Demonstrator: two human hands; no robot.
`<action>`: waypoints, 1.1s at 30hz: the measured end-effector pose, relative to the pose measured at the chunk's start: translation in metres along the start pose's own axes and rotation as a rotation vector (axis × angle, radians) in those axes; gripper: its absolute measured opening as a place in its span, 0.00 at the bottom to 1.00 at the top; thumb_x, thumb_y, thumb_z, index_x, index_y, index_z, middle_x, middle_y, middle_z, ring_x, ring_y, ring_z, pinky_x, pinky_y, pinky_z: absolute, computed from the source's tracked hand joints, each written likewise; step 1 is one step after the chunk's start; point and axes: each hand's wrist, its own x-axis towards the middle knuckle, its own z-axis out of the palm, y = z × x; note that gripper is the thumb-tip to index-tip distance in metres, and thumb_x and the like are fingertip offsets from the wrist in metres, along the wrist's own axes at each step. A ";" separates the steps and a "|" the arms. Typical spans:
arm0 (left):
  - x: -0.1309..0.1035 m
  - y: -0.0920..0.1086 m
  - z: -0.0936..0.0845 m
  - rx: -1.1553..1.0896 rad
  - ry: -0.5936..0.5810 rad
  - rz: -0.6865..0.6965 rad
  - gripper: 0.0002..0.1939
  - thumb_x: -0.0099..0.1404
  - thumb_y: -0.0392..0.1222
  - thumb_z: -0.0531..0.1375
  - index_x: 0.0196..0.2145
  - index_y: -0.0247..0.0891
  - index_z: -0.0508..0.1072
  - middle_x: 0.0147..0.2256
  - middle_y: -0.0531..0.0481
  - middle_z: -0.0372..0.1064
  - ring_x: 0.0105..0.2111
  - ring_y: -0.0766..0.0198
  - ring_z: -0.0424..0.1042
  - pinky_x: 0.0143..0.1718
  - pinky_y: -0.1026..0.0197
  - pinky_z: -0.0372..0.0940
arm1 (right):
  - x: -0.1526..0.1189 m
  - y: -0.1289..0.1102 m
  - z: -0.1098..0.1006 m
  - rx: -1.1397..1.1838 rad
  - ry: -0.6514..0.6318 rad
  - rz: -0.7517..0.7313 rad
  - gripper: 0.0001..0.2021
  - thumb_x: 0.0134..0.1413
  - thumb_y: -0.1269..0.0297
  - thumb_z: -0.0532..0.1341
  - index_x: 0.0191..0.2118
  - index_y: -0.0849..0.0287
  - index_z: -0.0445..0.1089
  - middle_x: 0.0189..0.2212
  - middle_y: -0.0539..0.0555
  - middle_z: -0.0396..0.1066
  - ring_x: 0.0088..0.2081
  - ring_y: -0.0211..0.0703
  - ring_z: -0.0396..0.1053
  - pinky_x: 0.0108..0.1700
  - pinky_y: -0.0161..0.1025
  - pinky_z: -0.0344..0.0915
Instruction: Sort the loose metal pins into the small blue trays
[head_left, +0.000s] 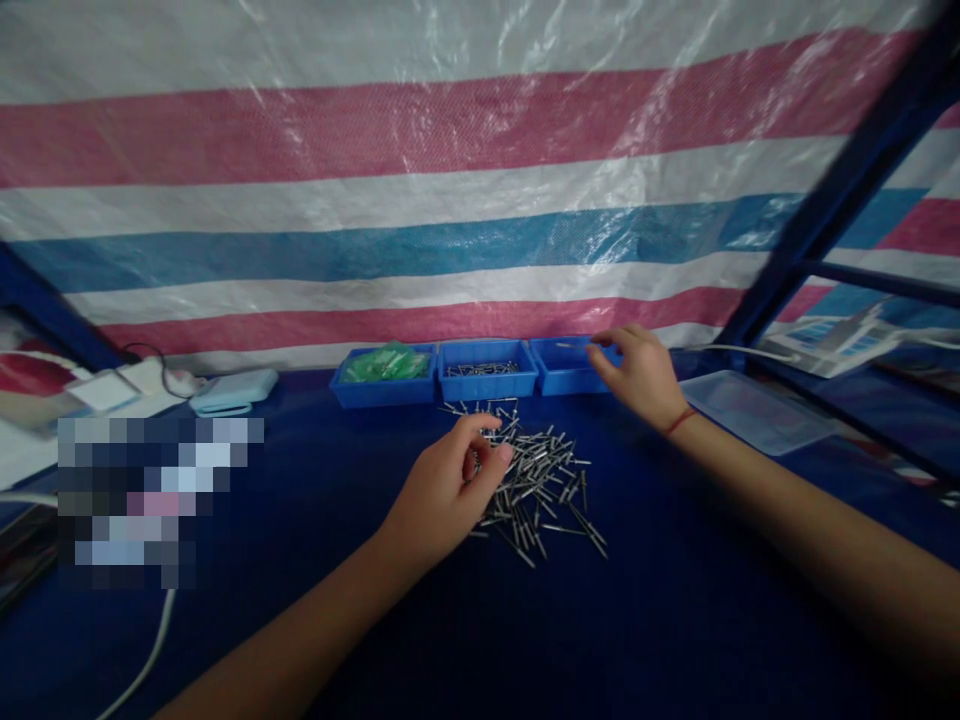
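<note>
A loose pile of metal blind rivets point(536, 475) lies on the dark blue tabletop. My left hand point(450, 480) is over the pile's left edge, thumb and forefinger curled with a gap between them and no rivet visible there. Farther right, my right hand point(637, 375) hovers at the right blue bin point(559, 381), its thumb and fingertips pinched. A thin, blurred rivet point(574, 346) sticks out leftward from that pinch. The middle blue bin point(489, 385) contains more rivets. In the left blue bin point(386, 392) are green plastic bags point(386, 363).
A clear plastic lid point(757, 410) lies right of the bins, partly behind my right forearm. On the left are a light blue case point(234, 390), a white cable point(154, 650) and a pixelated area. Striped sheeting point(420, 240) hangs behind, between blue frame posts point(817, 220).
</note>
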 end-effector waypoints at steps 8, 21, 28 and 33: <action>0.018 -0.036 -0.022 0.268 0.079 0.060 0.09 0.64 0.36 0.51 0.40 0.37 0.70 0.34 0.50 0.69 0.32 0.65 0.68 0.37 0.60 0.62 | -0.025 0.000 0.000 0.047 -0.063 -0.070 0.08 0.52 0.65 0.56 0.34 0.61 0.71 0.33 0.58 0.72 0.37 0.49 0.68 0.43 0.46 0.63; 0.044 -0.084 -0.024 0.508 -0.056 0.026 0.15 0.65 0.37 0.51 0.46 0.38 0.72 0.40 0.45 0.65 0.41 0.58 0.68 0.46 0.54 0.61 | -0.049 -0.038 0.009 0.342 -0.289 -0.248 0.07 0.55 0.70 0.55 0.34 0.60 0.70 0.33 0.55 0.72 0.36 0.45 0.67 0.41 0.45 0.63; 0.044 -0.084 -0.026 0.516 -0.082 0.058 0.08 0.65 0.38 0.52 0.37 0.36 0.71 0.37 0.47 0.68 0.40 0.59 0.67 0.44 0.56 0.61 | -0.050 -0.040 0.006 0.377 -0.307 -0.235 0.08 0.55 0.69 0.53 0.34 0.61 0.70 0.33 0.55 0.72 0.36 0.44 0.67 0.42 0.45 0.63; 0.043 -0.082 -0.026 0.516 -0.110 0.062 0.09 0.66 0.36 0.52 0.39 0.34 0.71 0.36 0.46 0.68 0.38 0.59 0.68 0.43 0.56 0.63 | -0.051 -0.043 0.005 0.385 -0.330 -0.242 0.09 0.55 0.70 0.53 0.34 0.60 0.70 0.33 0.54 0.72 0.36 0.43 0.66 0.41 0.44 0.62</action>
